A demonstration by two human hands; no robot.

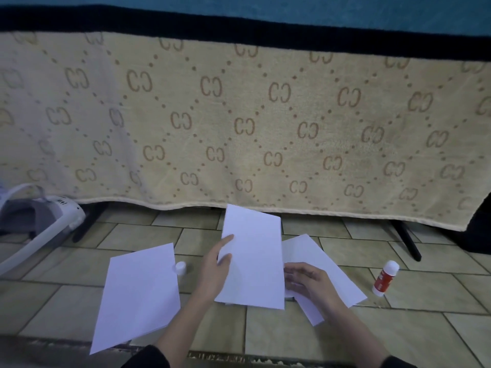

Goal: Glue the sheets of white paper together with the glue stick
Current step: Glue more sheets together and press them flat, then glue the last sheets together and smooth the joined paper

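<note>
Fingers (225, 241) of the left hand (212, 272) are pinching the left edge of a white sheet (255, 261), with the thumb lying on its upper face and the other fingers hidden beneath, and are holding it tilted above the tiled floor (292, 338). Just to the right, the right hand (309, 284) is resting flat on a small pile of overlapping sheets (329, 264), its fingers stretched out loosely toward the held sheet and gripping nothing. Another white sheet (138, 293) is lying well to the left of the left forearm, and a small white cap (180, 267) is standing at its right edge. Over on the right, apart from the pile, the red-and-white glue stick (385, 278) is standing uncapped on the tiles and leaning slightly. Behind all this a beige patterned blanket (239, 123) is hanging down almost to the floor, with thin dark legs (406, 240) showing under its hem. At the far left a white and grey clothes iron (34, 224) is sitting on the floor.
</note>
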